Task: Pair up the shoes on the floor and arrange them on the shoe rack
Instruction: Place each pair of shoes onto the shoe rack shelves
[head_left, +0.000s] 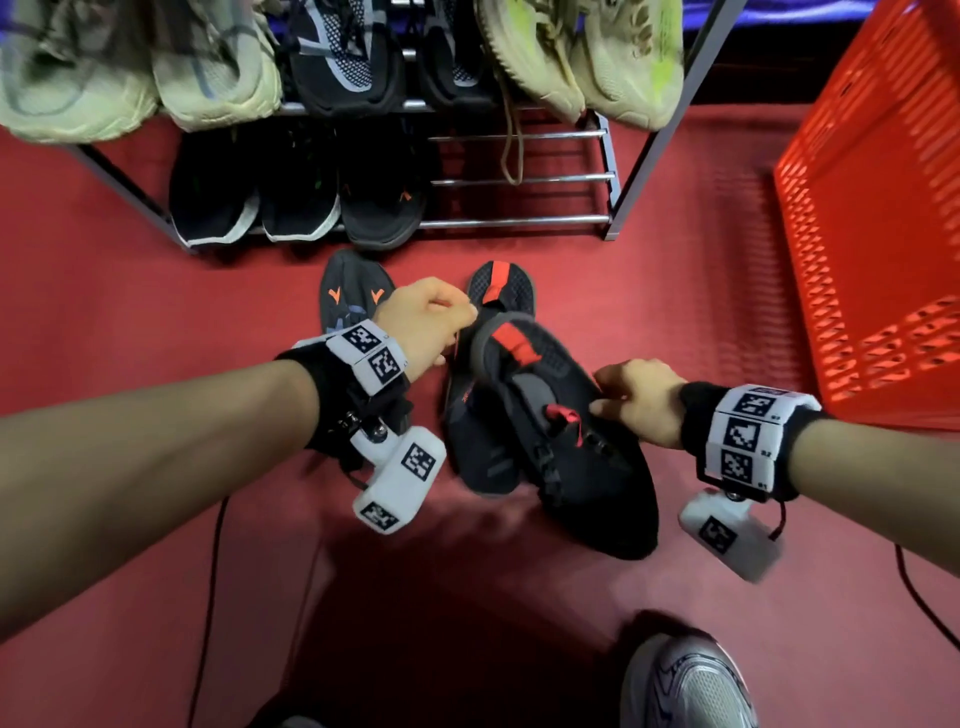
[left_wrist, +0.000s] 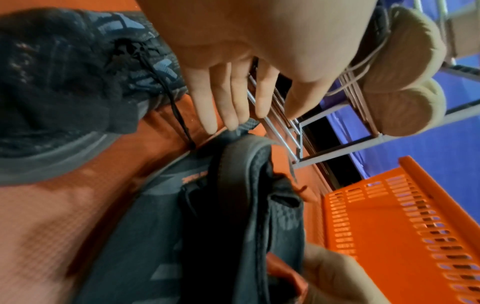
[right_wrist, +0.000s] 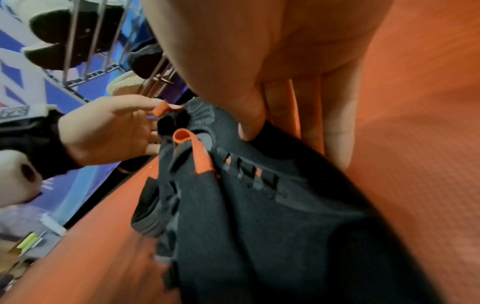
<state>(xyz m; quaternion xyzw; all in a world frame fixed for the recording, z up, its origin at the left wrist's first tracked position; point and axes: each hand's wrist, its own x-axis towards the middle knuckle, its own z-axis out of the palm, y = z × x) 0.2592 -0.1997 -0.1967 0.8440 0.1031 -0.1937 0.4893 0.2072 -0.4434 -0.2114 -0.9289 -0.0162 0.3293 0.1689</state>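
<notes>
Two black shoes with red pull tabs sit mid-floor in the head view. One black shoe (head_left: 571, 467) (right_wrist: 259, 205) is raised and tilted; my right hand (head_left: 634, 400) (right_wrist: 259, 82) pinches its collar, thumb on top. Its mate (head_left: 478, 452) (left_wrist: 145, 236) lies on the red floor beneath. My left hand (head_left: 431, 322) (left_wrist: 233, 92) has nearly straight fingers, whose tips touch the raised shoe's heel by the red tab. A black shoe with orange marks (head_left: 348, 296) (left_wrist: 64, 82) lies behind my left wrist. The shoe rack (head_left: 519, 223) stands just beyond.
The rack's lower shelf holds a black pair with white soles and one orange-marked black shoe (head_left: 384, 208); bare bars lie to their right. The upper shelf carries pale and black pairs. A red crate (head_left: 883, 234) (left_wrist: 389, 226) stands at right. My own silver shoe (head_left: 685, 686) is near.
</notes>
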